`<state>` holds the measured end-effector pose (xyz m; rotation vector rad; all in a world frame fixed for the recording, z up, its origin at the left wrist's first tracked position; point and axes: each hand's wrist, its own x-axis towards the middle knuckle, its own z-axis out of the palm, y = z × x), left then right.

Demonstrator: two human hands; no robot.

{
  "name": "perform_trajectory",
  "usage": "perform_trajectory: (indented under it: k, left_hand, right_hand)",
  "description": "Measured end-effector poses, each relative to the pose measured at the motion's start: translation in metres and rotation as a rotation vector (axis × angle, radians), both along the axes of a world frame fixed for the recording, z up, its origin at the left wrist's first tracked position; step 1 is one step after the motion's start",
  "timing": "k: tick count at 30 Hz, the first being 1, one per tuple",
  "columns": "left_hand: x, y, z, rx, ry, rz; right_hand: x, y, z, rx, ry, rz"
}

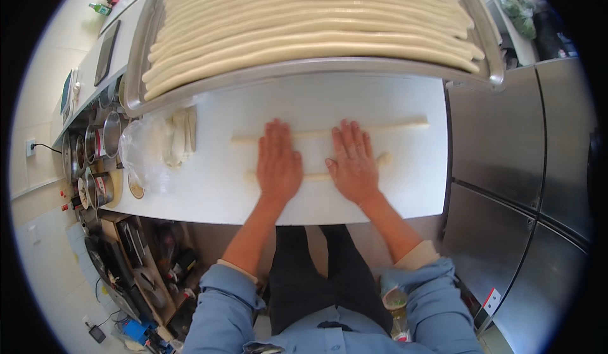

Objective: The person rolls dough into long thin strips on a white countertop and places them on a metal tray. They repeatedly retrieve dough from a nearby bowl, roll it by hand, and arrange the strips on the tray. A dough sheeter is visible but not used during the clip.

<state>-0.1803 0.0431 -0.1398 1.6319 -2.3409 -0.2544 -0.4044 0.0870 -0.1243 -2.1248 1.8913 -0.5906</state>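
Observation:
Both my hands lie palm down over the white tabletop (318,97), fingers stretched away from me. My left hand (279,164) covers part of a short dough strip (317,177), whose left end shows blurred beside it. Over the same strip's right part rests my right hand (354,164), with the strip's tip showing past it. A longer dough rope (399,125) runs across the table farther off; the fingers of both hands hide parts of it, and whether they touch it I cannot tell. Neither hand grips anything.
Beyond my hands a large metal tray (304,68) holds several rows of long dough ropes (313,45). Dough pieces (180,138) lie by a clear plastic bag (142,140) at left. Metal pots (113,126) stand past it. Stainless steel cabinet doors (494,126) border the table's right edge.

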Motion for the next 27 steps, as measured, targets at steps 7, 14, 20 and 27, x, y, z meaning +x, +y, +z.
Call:
perform_trajectory:
  k: [7, 14, 20, 27]
  left_hand:
    - [0.065, 0.045, -0.005, 0.089, -0.149, 0.208]
    - [0.092, 0.030, -0.006, 0.105, -0.048, 0.089]
    - [0.099, 0.004, -0.012, 0.015, -0.160, 0.169]
    - [0.123, 0.035, -0.005, 0.187, -0.179, 0.117]
  right_hand:
    - [-0.050, 0.075, -0.015, 0.336, 0.122, -0.156]
    - [-0.086, 0.082, -0.006, 0.254, 0.339, -0.180]
    - [-0.110, 0.070, -0.030, 0.138, 0.275, -0.382]
    - [-0.135, 0.104, -0.019, 0.439, 0.436, -0.370]
